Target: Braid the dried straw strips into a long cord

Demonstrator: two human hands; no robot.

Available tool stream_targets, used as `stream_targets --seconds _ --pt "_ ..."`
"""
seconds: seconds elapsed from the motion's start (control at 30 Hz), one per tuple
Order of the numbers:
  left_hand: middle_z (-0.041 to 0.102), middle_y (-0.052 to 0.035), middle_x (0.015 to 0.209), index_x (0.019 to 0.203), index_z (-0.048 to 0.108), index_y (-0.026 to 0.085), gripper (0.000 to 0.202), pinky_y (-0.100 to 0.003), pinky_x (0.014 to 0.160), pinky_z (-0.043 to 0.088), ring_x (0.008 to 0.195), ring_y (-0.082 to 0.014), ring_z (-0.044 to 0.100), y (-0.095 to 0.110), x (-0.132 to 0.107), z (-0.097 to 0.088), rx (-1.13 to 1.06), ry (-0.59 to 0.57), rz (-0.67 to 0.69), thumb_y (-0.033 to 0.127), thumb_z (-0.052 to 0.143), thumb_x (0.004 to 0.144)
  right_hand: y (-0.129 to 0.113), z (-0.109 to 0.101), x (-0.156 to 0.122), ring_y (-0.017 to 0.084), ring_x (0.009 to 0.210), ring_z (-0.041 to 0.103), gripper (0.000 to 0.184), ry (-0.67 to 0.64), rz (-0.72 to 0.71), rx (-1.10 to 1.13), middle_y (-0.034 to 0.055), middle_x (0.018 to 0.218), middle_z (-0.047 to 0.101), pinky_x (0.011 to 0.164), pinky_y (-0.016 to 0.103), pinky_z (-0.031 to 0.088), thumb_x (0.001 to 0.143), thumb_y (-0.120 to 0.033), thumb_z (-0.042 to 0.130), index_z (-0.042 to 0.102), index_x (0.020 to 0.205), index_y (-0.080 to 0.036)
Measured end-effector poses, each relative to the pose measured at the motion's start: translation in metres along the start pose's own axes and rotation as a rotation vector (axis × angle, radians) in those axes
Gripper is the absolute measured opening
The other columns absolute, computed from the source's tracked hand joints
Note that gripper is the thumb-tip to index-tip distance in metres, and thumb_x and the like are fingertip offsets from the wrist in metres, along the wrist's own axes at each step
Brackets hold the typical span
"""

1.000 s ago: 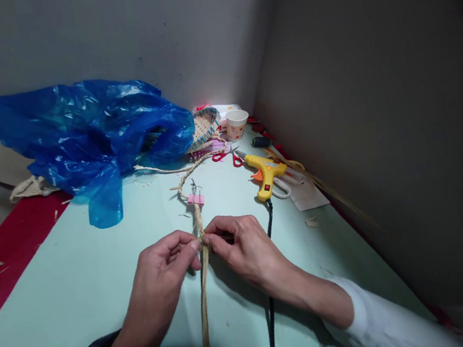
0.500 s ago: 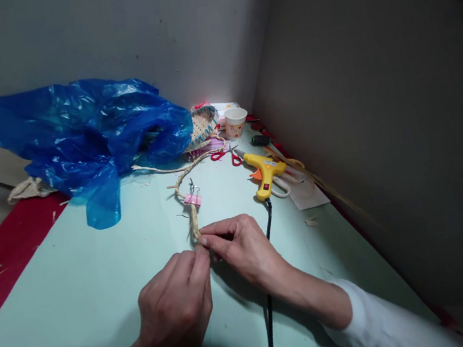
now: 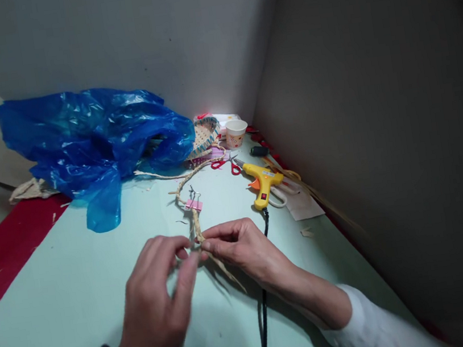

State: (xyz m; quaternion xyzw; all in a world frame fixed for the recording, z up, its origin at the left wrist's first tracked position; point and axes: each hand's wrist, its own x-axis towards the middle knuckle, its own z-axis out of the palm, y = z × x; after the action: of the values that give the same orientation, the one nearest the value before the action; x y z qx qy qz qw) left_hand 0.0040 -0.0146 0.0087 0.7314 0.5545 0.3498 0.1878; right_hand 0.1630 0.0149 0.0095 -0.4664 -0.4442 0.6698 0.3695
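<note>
A braided straw cord (image 3: 196,224) lies on the pale green table (image 3: 71,288), running from a pink binder clip (image 3: 194,204) toward me. My right hand (image 3: 242,249) pinches the cord's near end between thumb and fingers. Loose straw strands (image 3: 228,271) trail from that pinch toward the lower right. My left hand (image 3: 158,310) is raised just left of the pinch, blurred, with its fingers stretched toward the strands; whether it grips one is unclear.
A crumpled blue plastic bag (image 3: 93,144) fills the back left. A yellow glue gun (image 3: 262,182) with a black cord (image 3: 263,318) lies right of the braid. Red-handled scissors (image 3: 224,164), a paper cup (image 3: 235,132) and a woven basket piece (image 3: 204,134) sit at the back corner.
My left hand lifted and moved left from under the pinch, its fingers spreading. The loose strands now fan toward the lower right instead of running straight down. My right hand kept its pinch.
</note>
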Motion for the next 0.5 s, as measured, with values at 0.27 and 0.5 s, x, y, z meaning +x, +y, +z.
stream_targets --seconds 0.27,0.5 --pt "0.048 0.0061 0.066 0.096 0.047 0.02 0.025 -0.018 0.043 0.02 0.042 -0.0026 0.029 -0.007 0.02 0.001 -0.987 -0.495 -0.664 0.036 0.061 0.081 0.006 -0.002 0.002 0.011 0.062 0.053 0.032 -0.09 -0.026 0.026 0.0015 0.068 0.065 0.062 0.023 0.038 0.072 -0.037 0.073 0.072 0.089 -0.01" --pt "0.045 0.0067 0.058 0.082 0.053 0.017 0.031 -0.018 0.041 0.009 0.043 -0.002 0.021 -0.019 0.018 0.006 -0.884 -0.445 -0.662 0.045 0.066 0.077 0.01 0.003 -0.002 0.007 0.053 0.042 0.018 -0.068 -0.072 -0.126 0.0015 0.07 0.062 0.05 0.019 0.031 0.084 -0.029 0.058 0.063 0.089 -0.012"
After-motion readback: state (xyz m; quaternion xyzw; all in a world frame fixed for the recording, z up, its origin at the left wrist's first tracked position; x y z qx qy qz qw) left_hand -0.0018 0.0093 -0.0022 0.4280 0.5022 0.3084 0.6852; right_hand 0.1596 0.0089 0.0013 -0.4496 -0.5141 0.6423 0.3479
